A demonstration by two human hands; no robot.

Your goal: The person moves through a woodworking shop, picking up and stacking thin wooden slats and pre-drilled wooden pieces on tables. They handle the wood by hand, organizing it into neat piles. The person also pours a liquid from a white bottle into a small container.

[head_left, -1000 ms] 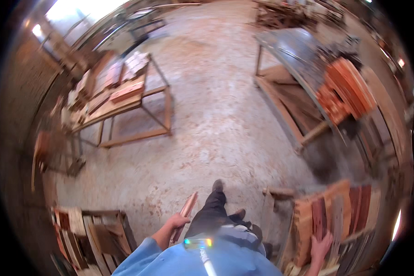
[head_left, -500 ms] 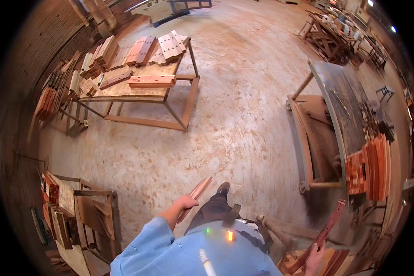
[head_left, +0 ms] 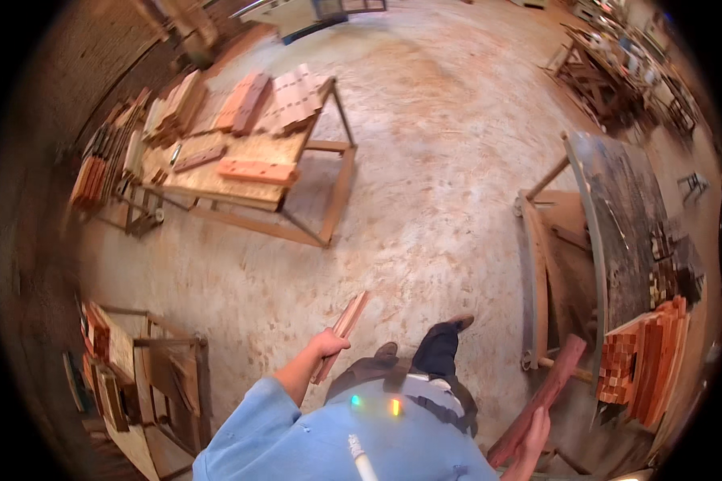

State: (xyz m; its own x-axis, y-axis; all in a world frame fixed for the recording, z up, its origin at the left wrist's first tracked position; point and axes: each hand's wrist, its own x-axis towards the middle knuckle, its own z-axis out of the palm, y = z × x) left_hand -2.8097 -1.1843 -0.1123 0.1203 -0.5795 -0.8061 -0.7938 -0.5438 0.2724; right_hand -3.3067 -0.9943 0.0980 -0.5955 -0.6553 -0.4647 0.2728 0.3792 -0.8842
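Here, with clock positions read about the view's centre, the right hand (head_left: 535, 433), between 4 and 5 o'clock, is curled firmly around the lower part of a dark-red board (head_left: 552, 381), its upper end slanting toward 4. The left hand (head_left: 327, 343), between 6 and 7, is closed around pale-red strips (head_left: 351, 315); their count cannot be told. At 8 stands a low table (head_left: 123, 335) bearing wooden pieces (head_left: 109, 394). Near 4, stacked orange-red bars (head_left: 654, 361) adjoin a dark-topped table (head_left: 618, 204). At 10, a wheelless-looking wooden table (head_left: 261, 149) carries boards (head_left: 245, 100). Farthest, near 12, stands a blue-and-white machine (head_left: 299, 18).
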